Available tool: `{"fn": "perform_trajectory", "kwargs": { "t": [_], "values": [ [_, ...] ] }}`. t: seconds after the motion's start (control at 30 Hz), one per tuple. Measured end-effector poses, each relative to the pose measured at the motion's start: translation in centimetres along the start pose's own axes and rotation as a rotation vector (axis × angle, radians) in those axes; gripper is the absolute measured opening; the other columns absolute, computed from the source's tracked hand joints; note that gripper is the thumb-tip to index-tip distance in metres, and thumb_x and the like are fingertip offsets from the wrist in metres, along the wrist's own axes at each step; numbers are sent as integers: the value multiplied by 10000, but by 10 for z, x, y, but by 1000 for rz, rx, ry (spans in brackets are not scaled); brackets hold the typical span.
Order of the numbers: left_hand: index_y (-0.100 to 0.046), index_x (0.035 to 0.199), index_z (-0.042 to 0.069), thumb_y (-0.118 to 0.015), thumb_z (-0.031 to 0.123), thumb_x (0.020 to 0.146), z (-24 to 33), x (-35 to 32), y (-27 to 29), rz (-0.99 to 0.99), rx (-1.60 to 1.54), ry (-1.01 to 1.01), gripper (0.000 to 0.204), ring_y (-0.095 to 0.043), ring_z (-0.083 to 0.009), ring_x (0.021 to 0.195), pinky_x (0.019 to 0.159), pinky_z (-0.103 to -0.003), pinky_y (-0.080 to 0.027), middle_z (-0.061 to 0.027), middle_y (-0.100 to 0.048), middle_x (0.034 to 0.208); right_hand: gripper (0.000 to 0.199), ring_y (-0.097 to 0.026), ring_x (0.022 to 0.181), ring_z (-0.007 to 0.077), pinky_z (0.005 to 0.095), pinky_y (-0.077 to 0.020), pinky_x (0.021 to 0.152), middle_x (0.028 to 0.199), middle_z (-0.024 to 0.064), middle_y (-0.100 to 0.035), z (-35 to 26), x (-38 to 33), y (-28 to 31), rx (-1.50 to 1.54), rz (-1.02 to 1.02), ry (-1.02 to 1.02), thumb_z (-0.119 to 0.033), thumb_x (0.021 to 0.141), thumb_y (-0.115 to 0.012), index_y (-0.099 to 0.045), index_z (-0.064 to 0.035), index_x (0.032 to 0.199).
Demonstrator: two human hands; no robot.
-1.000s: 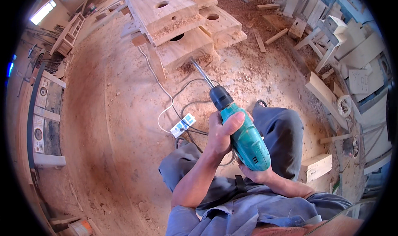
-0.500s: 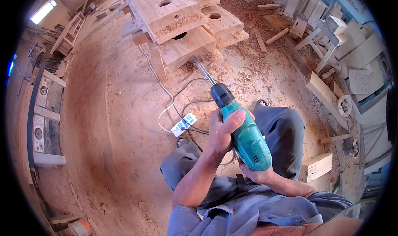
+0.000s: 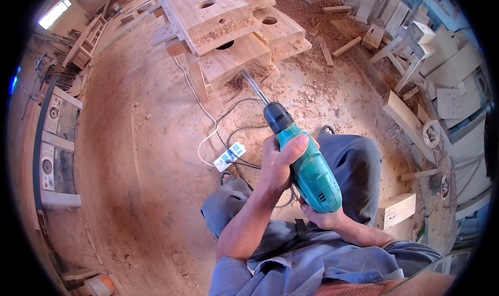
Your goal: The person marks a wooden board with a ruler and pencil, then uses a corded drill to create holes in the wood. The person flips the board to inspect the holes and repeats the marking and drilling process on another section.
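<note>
A teal power drill with a black chuck is held in front of my body. My left hand wraps round its front part, thumb across the top. My right hand is closed at its rear underside, where the body hides most of the fingers. From the chuck a long metal bit runs forward to the end face of a lower wooden plank. Its tip meets that face, but how deep it sits cannot be made out. Thick planks with round holes are stacked above and beside it.
A white power strip with cables lies on the dusty floor between my feet. Wood shavings and offcuts are scattered to the right. A wooden block sits by my right knee. Boards lean along the right side.
The drill's rear end has shifted very slightly to the right. Both hands keep the same hold, and the planks have not moved.
</note>
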State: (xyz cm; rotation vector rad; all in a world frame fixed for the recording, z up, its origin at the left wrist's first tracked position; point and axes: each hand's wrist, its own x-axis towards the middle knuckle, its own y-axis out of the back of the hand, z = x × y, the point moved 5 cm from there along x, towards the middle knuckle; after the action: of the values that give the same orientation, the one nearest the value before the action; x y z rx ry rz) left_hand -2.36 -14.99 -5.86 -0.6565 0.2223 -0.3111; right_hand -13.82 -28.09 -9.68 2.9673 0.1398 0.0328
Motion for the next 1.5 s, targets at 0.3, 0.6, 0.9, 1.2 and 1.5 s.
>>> {"fn": "perform_trajectory", "kwargs": {
  "t": [0.3, 0.6, 0.9, 1.2, 1.5],
  "values": [
    [-678, 1005, -85, -717, 380, 871, -3, 2, 7, 24, 48, -1, 486, -709, -250, 753, 693, -383, -604, -182, -706, 884, 267, -704, 873, 196, 337, -558, 777, 959, 62, -725, 23, 1, -10, -68, 7, -37, -25, 820, -750, -692, -45, 1080],
    [-676, 1017, -86, -729, 374, 866, -8, -2, 8, -29, 24, -12, 488, -712, -254, 756, 689, -386, -607, -185, -705, 879, 256, -726, 845, 198, 341, -560, 741, 920, 62, -740, 26, -2, -10, -18, 25, -61, -43, 796, -764, -698, -59, 1043],
    [-682, 1005, -80, -773, 351, 839, -9, 7, 17, -32, 8, 5, 471, -712, -253, 753, 688, -384, -608, -176, -708, 899, 277, -723, 838, 170, 322, -558, 743, 923, 50, -743, 41, 5, -17, -49, 92, 71, -14, 789, -772, -705, -46, 1056],
    [-685, 997, -77, -772, 376, 832, -5, 3, 15, 25, 32, 17, 489, -698, -232, 730, 680, -373, -596, -161, -701, 870, 259, -708, 820, 179, 330, -552, 742, 919, 59, -728, 34, 3, -19, -7, 56, 107, 2, 794, -741, -701, -32, 1048],
    [-679, 984, -77, -744, 370, 850, 1, 4, 8, 48, 29, 6, 471, -689, -226, 700, 661, -354, -587, -161, -697, 858, 264, -702, 821, 177, 338, -552, 742, 917, 58, -723, 20, 2, -12, 17, 34, 13, -17, 797, -746, -691, -33, 1055]
  ]
}}
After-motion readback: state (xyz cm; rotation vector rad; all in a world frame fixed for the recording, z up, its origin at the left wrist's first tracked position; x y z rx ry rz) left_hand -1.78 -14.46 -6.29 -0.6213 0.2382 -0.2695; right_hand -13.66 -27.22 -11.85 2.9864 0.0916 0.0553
